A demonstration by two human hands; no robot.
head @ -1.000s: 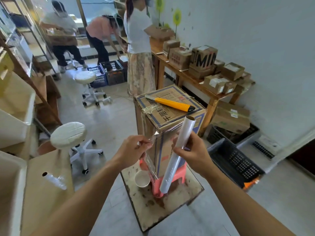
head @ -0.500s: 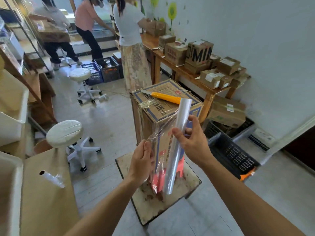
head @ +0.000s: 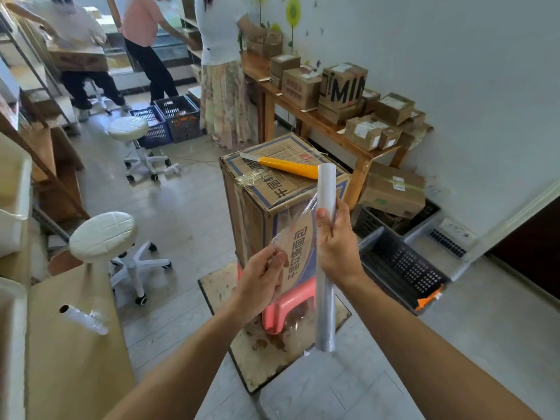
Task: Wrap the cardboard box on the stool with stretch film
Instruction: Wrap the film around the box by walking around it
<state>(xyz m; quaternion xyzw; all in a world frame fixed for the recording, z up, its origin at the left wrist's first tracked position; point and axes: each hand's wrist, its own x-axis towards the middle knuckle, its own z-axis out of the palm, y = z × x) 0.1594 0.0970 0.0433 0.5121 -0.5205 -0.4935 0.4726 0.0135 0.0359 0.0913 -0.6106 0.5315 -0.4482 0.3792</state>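
A tall cardboard box (head: 260,219) with blue print stands upright on a pink plastic stool (head: 285,310), which sits on a stained board (head: 272,356). My right hand (head: 336,244) grips a roll of clear stretch film (head: 326,268), held nearly upright just in front of the box's near right corner. A sheet of film (head: 295,225) stretches from the roll to my left hand (head: 263,280), which pinches its loose edge against the box's front face. Crumpled film clings to the box's top near edge. A yellow utility knife (head: 288,166) lies on the box top.
Two white swivel stools (head: 104,236) stand to the left. A second film roll (head: 83,319) lies on a cardboard sheet at lower left. Black crates (head: 403,268) sit on the floor at right beside a wooden bench (head: 321,122) stacked with boxes. Three people work at the back.
My right hand has swung the roll to near upright and to the right. My left hand has taken the film's edge and pulled it across the box front.
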